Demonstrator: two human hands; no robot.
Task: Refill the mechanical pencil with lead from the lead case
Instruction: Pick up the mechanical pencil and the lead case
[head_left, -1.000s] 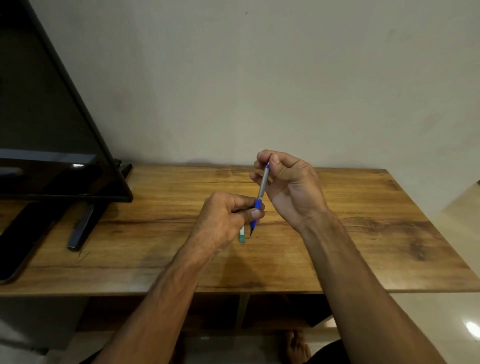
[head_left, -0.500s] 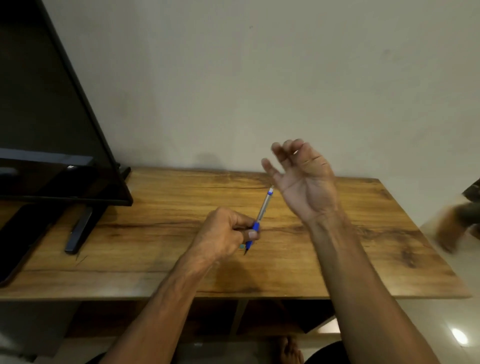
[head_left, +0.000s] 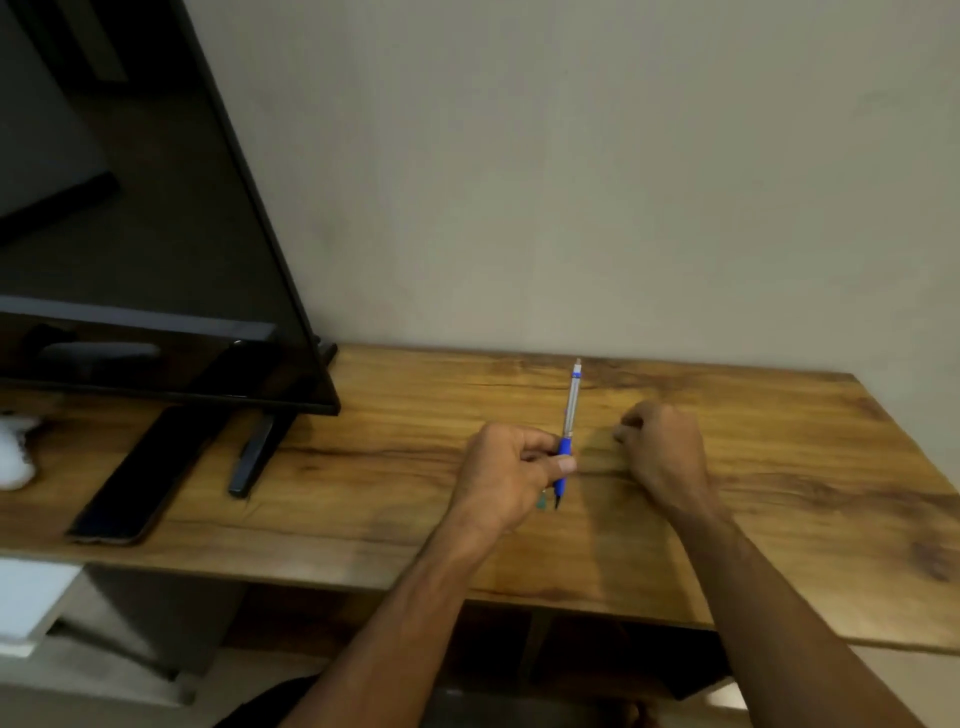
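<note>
Because the mechanical pencil (head_left: 570, 410) is a thin, light, rigid stick with a smooth silver barrel, the sensible place to hold it is the blue rubbery grip near the tip. That is where the left hand (head_left: 511, 467) has it: the thumb and fingers (head_left: 565, 464) pinch the blue section, so the pencil stands nearly upright above the table (head_left: 363, 493), point down and top end free. A small teal bit (head_left: 543, 501) peeks out below that hand and may be the lead case, though too little shows to be sure. The right hand (head_left: 662, 449) rests on the table just beside the pencil with its fingers curled under; whether they hold anything I cannot tell. The barrel will likely slip if squeezed high up, and the top opening is narrow, so a steady low pinch suits feeding. The leads themselves will be hair-thin and brittle, best taken lightly near one end and dropped in straight, never bent. A television (head_left: 156, 260) and a dark flat device (head_left: 135, 478) sit well apart to the left.
</note>
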